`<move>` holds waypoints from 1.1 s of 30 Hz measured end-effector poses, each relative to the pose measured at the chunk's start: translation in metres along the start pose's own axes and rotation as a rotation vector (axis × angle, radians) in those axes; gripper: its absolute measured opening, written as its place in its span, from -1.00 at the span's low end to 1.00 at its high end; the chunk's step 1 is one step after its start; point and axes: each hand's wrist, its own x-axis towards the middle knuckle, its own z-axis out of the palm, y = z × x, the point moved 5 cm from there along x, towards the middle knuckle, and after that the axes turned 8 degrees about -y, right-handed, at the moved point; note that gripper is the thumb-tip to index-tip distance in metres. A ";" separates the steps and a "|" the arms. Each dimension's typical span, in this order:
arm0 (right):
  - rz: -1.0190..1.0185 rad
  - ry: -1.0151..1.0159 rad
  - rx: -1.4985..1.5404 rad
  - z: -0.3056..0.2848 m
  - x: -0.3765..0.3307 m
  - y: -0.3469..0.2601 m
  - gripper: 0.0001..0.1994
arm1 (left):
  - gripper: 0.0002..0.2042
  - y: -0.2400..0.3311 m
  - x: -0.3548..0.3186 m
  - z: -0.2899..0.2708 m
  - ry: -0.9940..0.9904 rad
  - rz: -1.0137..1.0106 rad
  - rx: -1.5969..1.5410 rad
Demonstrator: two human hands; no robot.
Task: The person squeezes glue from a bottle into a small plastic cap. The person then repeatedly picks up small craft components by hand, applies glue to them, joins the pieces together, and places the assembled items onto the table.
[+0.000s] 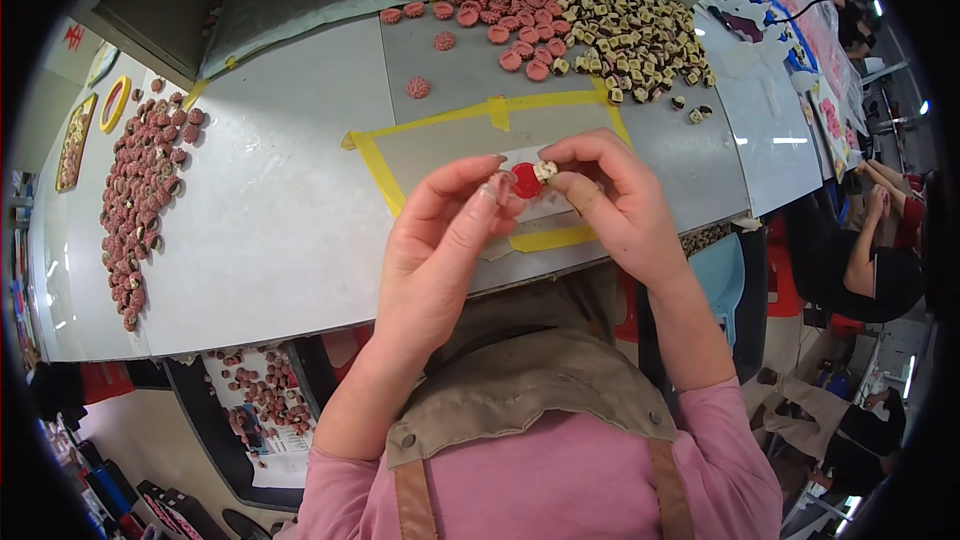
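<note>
Both hands are pinching small pieces near the table's (270,220) front edge.
The left hand (445,230) is grasping a pink piece (504,183), the right hand (612,202) a cream piece (545,171), likely for fine control; a red disc (526,181) is showing between. Pink shells (520,28) are lying backward, apparently sorted.

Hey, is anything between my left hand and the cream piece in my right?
In this view, yes: a red round patch shows in the gap between your left hand, pinching a pinkish piece, and the cream piece in your right hand. I can't tell whether it lies below them or level with them.
</note>
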 end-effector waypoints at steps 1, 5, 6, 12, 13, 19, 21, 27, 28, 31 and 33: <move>-0.022 0.032 0.152 0.002 -0.002 0.002 -0.83 | -0.69 0.000 0.000 0.003 -0.002 0.002 0.005; -0.100 0.057 0.344 0.009 -0.007 -0.004 -0.81 | -0.73 -0.004 0.002 0.010 0.000 0.015 0.096; -0.102 0.057 0.351 0.009 -0.008 -0.005 -0.81 | -0.74 -0.005 0.003 0.011 -0.008 0.030 0.113; -0.256 0.165 -0.083 0.013 -0.013 -0.016 -0.83 | -0.77 -0.006 0.000 0.017 0.034 0.340 0.483; -0.318 0.211 -0.147 0.013 -0.016 -0.015 -0.82 | -0.77 -0.007 0.002 0.017 0.024 0.339 0.488; -0.494 0.245 -0.218 -0.014 -0.028 -0.004 -0.69 | -0.79 -0.016 0.014 0.033 0.079 0.017 0.552; -0.612 0.234 -0.063 -0.014 -0.026 -0.005 -0.69 | -0.63 -0.020 0.012 0.029 0.108 0.133 0.344; -0.655 0.319 -0.085 -0.016 -0.045 0.007 -0.83 | -0.54 -0.034 0.012 0.047 0.034 0.144 0.455; -0.661 0.350 -0.123 -0.017 -0.048 0.011 -0.86 | -0.55 -0.041 0.011 0.050 0.041 0.159 0.570; -0.666 0.377 -0.194 -0.018 -0.050 0.024 -0.87 | -0.56 -0.052 0.011 0.058 0.048 0.202 0.741; -0.664 0.412 -0.253 -0.020 -0.053 0.027 -0.87 | -0.56 -0.054 0.012 0.064 0.050 0.236 0.792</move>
